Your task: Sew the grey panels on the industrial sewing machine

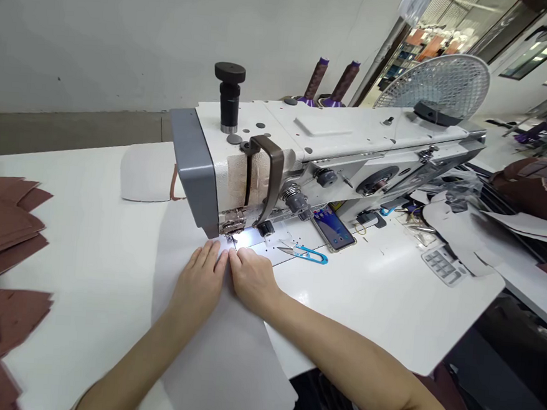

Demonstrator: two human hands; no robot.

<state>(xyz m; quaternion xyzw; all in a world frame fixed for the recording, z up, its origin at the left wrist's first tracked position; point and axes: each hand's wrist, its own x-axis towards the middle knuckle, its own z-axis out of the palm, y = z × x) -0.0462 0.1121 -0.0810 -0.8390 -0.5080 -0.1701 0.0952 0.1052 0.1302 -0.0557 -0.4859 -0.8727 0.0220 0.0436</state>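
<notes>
A pale grey fabric panel (229, 358) lies under the sewing machine's needle area (234, 236) and hangs over the table's front edge. My left hand (201, 278) rests flat on it, fingers stretched towards the presser foot. Just right of it, my right hand (253, 277) has its fingers curled and pressed together at the panel's right edge. Both thumbs almost meet in front of the lit needle area. The white sewing machine (260, 129) stands over the panel. Blue thread snips (314, 254) lie right of my right hand, near a phone (333, 229).
Stacked brown pieces (10, 224) cover the table's left side. A pale piece with a brown edge (147, 174) lies behind the machine head. Two brown thread cones (316, 80) and a fan (438, 85) stand behind. Scraps (459, 230) and a label sheet (443, 265) lie at right.
</notes>
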